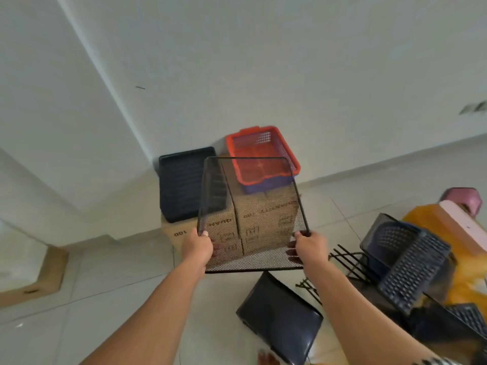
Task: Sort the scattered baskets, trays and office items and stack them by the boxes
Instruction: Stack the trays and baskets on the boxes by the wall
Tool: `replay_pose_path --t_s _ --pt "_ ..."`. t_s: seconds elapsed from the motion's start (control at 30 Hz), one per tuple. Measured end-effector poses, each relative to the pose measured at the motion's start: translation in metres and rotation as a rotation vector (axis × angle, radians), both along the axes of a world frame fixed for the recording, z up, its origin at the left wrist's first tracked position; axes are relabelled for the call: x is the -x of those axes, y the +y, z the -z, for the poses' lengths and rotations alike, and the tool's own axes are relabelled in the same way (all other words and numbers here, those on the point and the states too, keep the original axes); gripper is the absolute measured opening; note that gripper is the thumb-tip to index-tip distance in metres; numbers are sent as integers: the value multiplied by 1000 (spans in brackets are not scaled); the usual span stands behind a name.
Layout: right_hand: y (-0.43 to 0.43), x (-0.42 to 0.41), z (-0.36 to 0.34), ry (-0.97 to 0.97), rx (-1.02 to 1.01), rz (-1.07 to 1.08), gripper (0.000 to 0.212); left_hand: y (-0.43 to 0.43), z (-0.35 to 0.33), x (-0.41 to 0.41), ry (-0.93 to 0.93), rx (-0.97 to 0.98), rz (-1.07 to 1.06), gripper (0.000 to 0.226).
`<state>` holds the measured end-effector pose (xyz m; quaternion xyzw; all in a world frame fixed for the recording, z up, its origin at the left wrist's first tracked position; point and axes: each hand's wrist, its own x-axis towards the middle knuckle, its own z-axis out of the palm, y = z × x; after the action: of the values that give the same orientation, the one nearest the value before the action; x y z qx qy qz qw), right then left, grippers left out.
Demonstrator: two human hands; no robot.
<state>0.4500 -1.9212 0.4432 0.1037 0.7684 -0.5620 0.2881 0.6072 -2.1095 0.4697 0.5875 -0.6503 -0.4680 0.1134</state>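
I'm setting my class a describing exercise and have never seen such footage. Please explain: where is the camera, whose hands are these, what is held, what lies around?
No machine here: a person wears one camera on the head, so the view is theirs. The left hand and right hand grip the near corners of a mesh tray, held before cardboard boxes. On the boxes sit a dark tray and a red basket. On the floor at right lie a blue basket, a wire rack and a black tray.

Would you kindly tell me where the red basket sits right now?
In the head view the red basket sits mid-frame by the wall, nested on a purple basket atop the cardboard boxes, right of the dark tray.
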Motion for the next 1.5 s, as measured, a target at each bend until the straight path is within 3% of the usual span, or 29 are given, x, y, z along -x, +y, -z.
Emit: replay_pose_path --t_s 0.17,0.4,0.73,0.93,1.03,1.17,1.33,1.5 --pt "-73 12 -1 36 -32 -96 12 -61 6 -3 8 13 -87 17" --pt "-165 12 10 86 -107 -163 14 -145 31 -9 55 -55 -159 27" --pt "-294 11 44 46 -319 -243 26 -274 72 -12 -93 -131 -125 26" --pt "-330 17 43 68 -495 -240 28 -326 77 4 -27 -379 -101 21" --pt "-340 25 37 81 -573 -265 28 -336 82 9 -26 -407 -95 20" --pt "-356 35 33 56 -668 -313 35 -347 85 12 -158 -297 66 21" --pt "-383 46 32 -33 -761 -284 66 -369 82 21 -299 -274 276 21" --pt "-404 53 39 -64 -844 -367 69 -386 83 32 -361 -250 382 20"
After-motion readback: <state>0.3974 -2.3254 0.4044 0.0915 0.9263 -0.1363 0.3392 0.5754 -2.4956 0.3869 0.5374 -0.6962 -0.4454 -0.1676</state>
